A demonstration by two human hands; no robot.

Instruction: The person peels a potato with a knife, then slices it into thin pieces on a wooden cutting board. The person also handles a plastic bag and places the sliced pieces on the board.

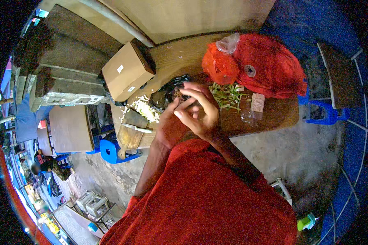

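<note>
Over the near edge of the wooden table, my two hands meet in front of my chest. My right hand (pixel 204 116) has its fingers curved and apart, and its thumb reaches toward the left hand; I see nothing in it. My left hand (pixel 167 124) is against it, its fingers partly hidden and smeared by motion. Just beyond them lies an opened black plastic bag (pixel 157 98) with brown contents I cannot make out. Chopped pale pieces (pixel 145 108) are heaped left of the bag. Cut green vegetable pieces (pixel 225 98) lie to its right, beside a pale wrapped block (pixel 257 103).
A knife (pixel 139 128) rests on a wooden cutting board (pixel 129 138) at the table's left end. Behind stands a cardboard box (pixel 126 73). A red plastic bag (pixel 218 65) and red cloth bag (pixel 270 67) fill the back right. Blue stools (pixel 112 150) flank the table (pixel 176 53).
</note>
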